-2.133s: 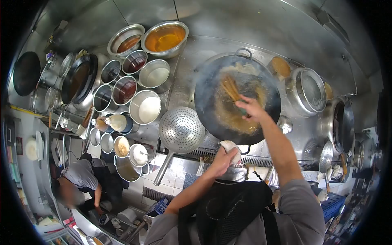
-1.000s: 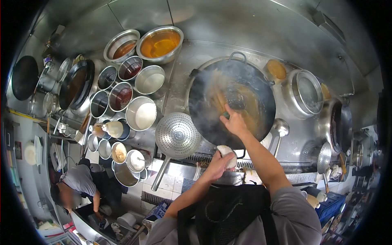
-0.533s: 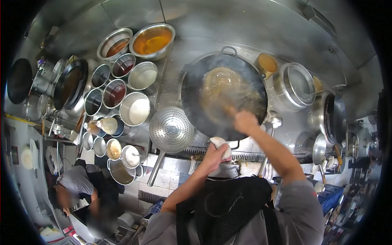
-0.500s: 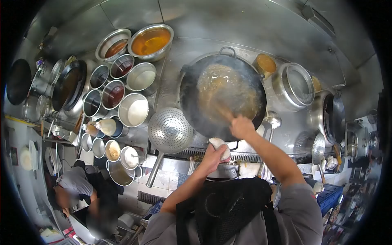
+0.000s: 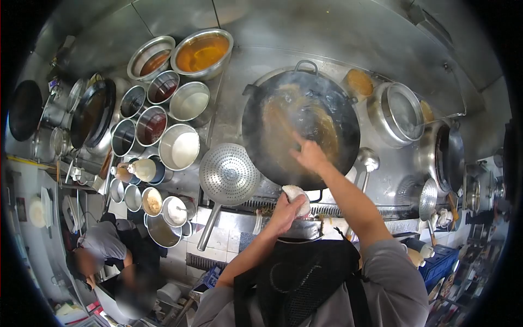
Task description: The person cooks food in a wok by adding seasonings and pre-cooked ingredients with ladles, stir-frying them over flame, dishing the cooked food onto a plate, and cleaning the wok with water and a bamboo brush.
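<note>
A large dark wok [image 5: 255,147] sits on the range with steaming, brownish liquid [image 5: 327,133] swirling in it. My right hand [image 5: 312,156] reaches over the wok's near side, its fingers wrapped round a brown bamboo brush [image 5: 281,117]. Motion and steam blur the brush's far end, which is in the liquid. Close to the wok's near rim, my left hand [image 5: 287,213] grips a folded white cloth [image 5: 297,199]. Whether the cloth presses on the wok cannot be made out.
A perforated strainer [image 5: 229,174] lies left of the wok, beside several metal pots of sauces and seasonings [image 5: 180,147]. Two bowls of orange liquid [image 5: 202,54] stand behind them. To the right are a ladle [image 5: 369,159] and a steel pot [image 5: 384,122]. A co-worker [image 5: 103,242] bends at lower left.
My right hand and the brush have moved left and farther into the wok. The liquid has shifted, baring more dark metal at the right. My left hand stays at the near rim with the cloth.
</note>
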A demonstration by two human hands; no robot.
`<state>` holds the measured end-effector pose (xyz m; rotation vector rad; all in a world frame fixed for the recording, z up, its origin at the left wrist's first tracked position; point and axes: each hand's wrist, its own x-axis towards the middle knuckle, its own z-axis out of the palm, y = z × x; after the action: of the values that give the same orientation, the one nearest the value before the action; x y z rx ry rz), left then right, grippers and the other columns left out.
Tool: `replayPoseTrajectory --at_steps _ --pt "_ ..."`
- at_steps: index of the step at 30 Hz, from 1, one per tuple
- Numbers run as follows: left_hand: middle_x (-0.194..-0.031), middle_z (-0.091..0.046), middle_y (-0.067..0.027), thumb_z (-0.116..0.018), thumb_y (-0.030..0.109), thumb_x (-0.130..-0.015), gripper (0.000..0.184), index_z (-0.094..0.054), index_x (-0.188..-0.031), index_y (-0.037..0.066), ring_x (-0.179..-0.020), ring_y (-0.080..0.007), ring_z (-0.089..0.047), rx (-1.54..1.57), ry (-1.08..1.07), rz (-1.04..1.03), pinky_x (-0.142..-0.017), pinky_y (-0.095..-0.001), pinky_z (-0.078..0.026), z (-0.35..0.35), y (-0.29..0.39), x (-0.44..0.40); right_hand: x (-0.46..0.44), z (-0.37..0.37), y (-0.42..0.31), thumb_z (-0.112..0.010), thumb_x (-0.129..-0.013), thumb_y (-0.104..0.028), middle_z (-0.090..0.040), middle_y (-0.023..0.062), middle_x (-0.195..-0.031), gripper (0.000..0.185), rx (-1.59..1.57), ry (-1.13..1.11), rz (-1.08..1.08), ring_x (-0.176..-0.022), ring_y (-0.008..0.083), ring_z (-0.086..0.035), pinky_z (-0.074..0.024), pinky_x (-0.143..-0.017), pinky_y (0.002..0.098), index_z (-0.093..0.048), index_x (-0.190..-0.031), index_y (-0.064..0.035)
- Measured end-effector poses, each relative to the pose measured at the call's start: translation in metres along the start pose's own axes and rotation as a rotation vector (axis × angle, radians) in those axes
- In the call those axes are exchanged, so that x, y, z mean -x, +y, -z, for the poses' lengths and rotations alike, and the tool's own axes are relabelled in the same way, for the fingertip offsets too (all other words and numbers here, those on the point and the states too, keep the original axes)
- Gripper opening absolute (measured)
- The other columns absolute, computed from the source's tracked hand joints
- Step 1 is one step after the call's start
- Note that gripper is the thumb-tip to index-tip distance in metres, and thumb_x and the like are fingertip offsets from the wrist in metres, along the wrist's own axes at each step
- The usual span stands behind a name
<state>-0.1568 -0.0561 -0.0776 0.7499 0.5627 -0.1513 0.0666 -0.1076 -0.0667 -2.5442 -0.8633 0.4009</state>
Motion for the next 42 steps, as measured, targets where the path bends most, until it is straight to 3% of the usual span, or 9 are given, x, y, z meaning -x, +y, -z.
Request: replayPoseTrajectory --at_steps 4,9,11,18,25,27,32,35,42 --pt "-0.121 -0.062 -0.0106 -0.068 0.02 -0.103 0.042 -0.046 -0.135 0.006 -0.095 -0.0225 -0.069 0.023 -0.061 -0.025 -0.073 -0.0419 -0.063 0.006 -0.007 -0.001 0.059 0.062 -0.015 -0.077 -0.089 -0.043 -0.074 0.0255 -0.109 0.075 -0.357 -0.46 -0.24 -0.098 0.0341 -0.074 -0.0574 -0.089 0.0419 -0.051 -0.155 -0.0192" --pt "-0.126 -0.061 -0.0113 -0.068 0.024 -0.103 0.051 -0.038 -0.141 0.009 -0.1 -0.0263 -0.07 -0.051 0.009 0.104 -0.079 -0.0458 -0.065 0.001 0.015 0.011 0.11 0.154 0.082 -0.077 -0.088 -0.047 -0.074 0.0227 -0.115 0.068 0.079 -0.55 0.165 -0.096 0.0349 -0.073 -0.0588 -0.085 0.0415 -0.061 -0.146 -0.0154" --pt "-0.129 -0.059 -0.0111 -0.068 0.024 -0.103 0.049 -0.039 -0.14 0.009 -0.103 -0.025 -0.069 -0.005 -0.032 0.116 -0.079 -0.0448 -0.065 -0.001 0.011 0.009 0.098 0.235 0.003 -0.077 -0.088 -0.046 -0.074 0.0217 -0.111 0.067 0.036 -0.844 -0.414 -0.094 0.0334 -0.074 -0.0607 -0.074 0.0406 -0.063 -0.144 -0.0118" --pt "-0.12 -0.062 -0.0102 -0.066 0.021 -0.104 0.038 -0.045 -0.133 0.008 -0.098 -0.0229 -0.069 -0.025 -0.028 0.083 -0.076 -0.0415 -0.066 -0.005 0.005 0.002 0.037 0.037 -0.008 -0.072 -0.092 -0.037 -0.073 0.0301 -0.1 0.058 -0.027 -0.016 0.129 -0.096 0.0442 -0.073 -0.0583 -0.086 0.0508 -0.063 -0.141 -0.0075" --pt "-0.113 -0.063 -0.0103 -0.068 0.021 -0.103 0.038 -0.045 -0.13 0.006 -0.09 -0.024 -0.07 -0.034 -0.119 0.07 -0.072 -0.0412 -0.065 -0.001 0.008 0.002 0.112 0.15 0.058 -0.075 -0.087 -0.035 -0.069 0.0259 -0.127 0.063 0.144 -0.565 0.041 -0.099 0.0426 -0.072 -0.0567 -0.094 0.0461 -0.063 -0.144 -0.0133" --pt "-0.111 -0.063 -0.0102 -0.068 0.021 -0.103 0.038 -0.046 -0.129 0.006 -0.088 -0.0237 -0.07 -0.03 -0.109 0.103 -0.071 -0.0405 -0.065 -0.003 0.014 0.004 0.082 0.226 -0.022 -0.075 -0.087 -0.038 -0.069 0.0253 -0.129 0.065 0.144 -0.789 -0.519 -0.102 0.0417 -0.072 -0.056 -0.097 0.0453 -0.061 -0.146 -0.0138" --pt "-0.109 -0.064 -0.0102 -0.067 0.019 -0.103 0.035 -0.046 -0.127 0.007 -0.086 -0.0226 -0.07 -0.027 -0.083 0.05 -0.064 -0.0377 -0.063 -0.001 0.01 -0.002 0.021 0.084 0.034 -0.071 -0.092 -0.04 -0.07 0.0274 -0.119 0.059 0.078 -0.19 0.132 -0.103 0.0471 -0.07 -0.0555 -0.097 0.0526 -0.062 -0.145 -0.0139" --pt "-0.109 -0.064 -0.0091 -0.067 0.017 -0.102 0.035 -0.047 -0.128 0.007 -0.085 -0.0221 -0.07 -0.025 -0.09 0.066 -0.062 -0.0377 -0.062 -0.006 0.015 -0.001 0.049 0.018 0.009 -0.07 -0.094 -0.039 -0.071 0.027 -0.108 0.064 0.061 -0.104 0.02 -0.104 0.0489 -0.069 -0.0544 -0.096 0.0549 -0.052 -0.151 -0.0156" --pt "-0.109 -0.064 -0.0066 -0.067 0.02 -0.102 0.028 -0.054 -0.124 0.007 -0.089 -0.0193 -0.068 0.015 -0.089 0.133 -0.062 -0.0359 -0.059 -0.004 0.016 -0.002 0.095 0.158 0.065 -0.072 -0.093 -0.035 -0.07 0.0261 -0.108 0.065 0.587 -0.356 -0.169 -0.103 0.0449 -0.07 -0.0576 -0.088 0.0522 -0.048 -0.153 -0.0243"
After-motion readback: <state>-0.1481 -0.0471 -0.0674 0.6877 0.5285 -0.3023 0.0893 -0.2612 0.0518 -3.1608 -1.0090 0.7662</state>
